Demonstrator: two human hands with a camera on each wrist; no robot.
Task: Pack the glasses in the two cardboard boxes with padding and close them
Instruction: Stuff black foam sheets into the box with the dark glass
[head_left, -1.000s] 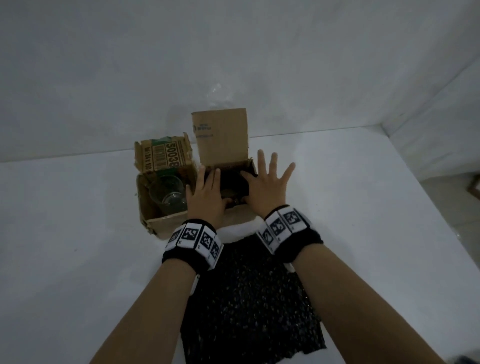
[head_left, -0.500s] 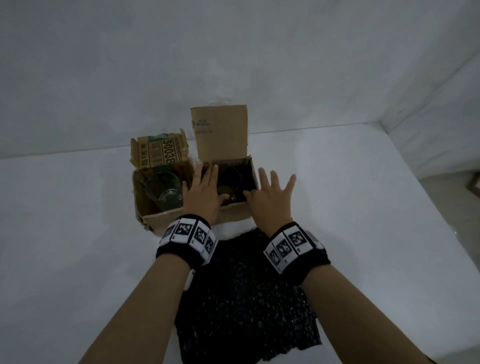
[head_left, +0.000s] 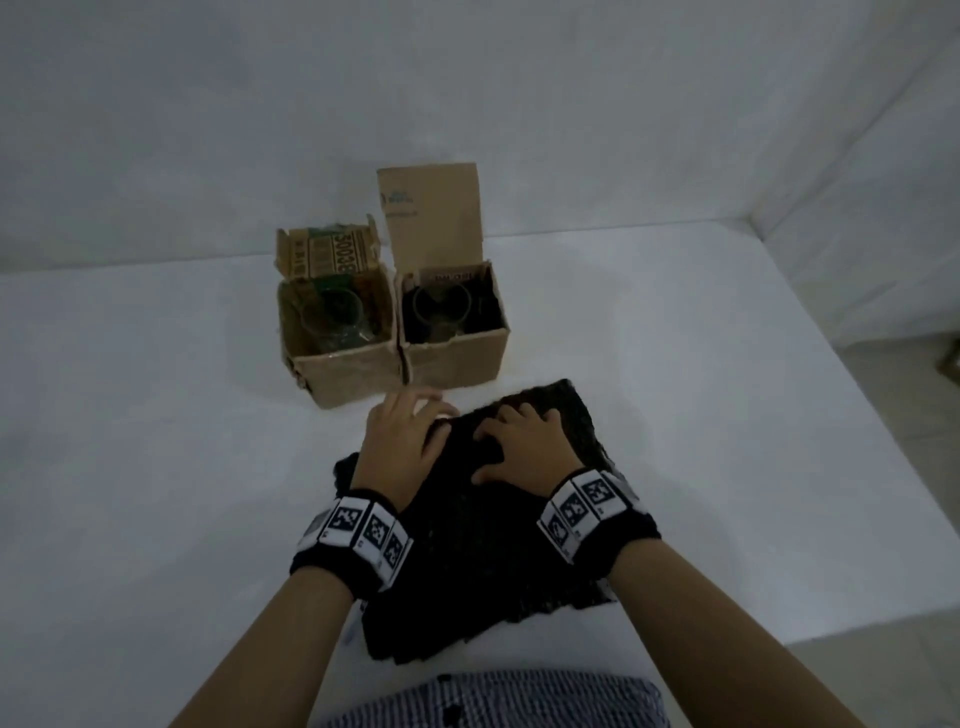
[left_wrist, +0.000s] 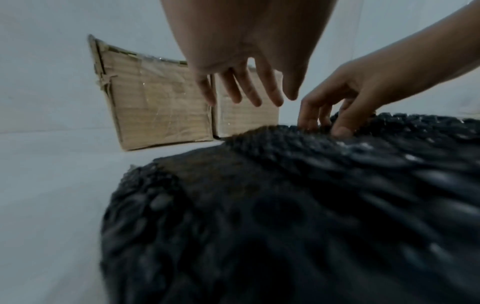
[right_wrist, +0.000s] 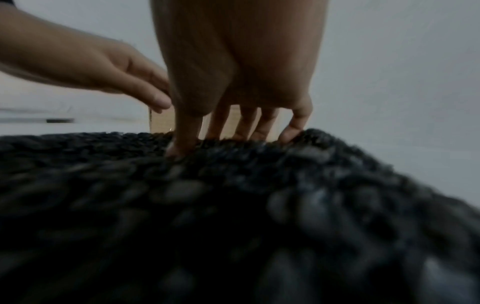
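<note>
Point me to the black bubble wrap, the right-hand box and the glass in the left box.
black bubble wrap (head_left: 483, 561): head view, middle of the sheet.
right-hand box (head_left: 457, 358): head view, its front wall.
glass in the left box (head_left: 332, 312): head view, its rim.

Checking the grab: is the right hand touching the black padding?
Touching. In the right wrist view, the right hand's fingertips press into the black padding.
</note>
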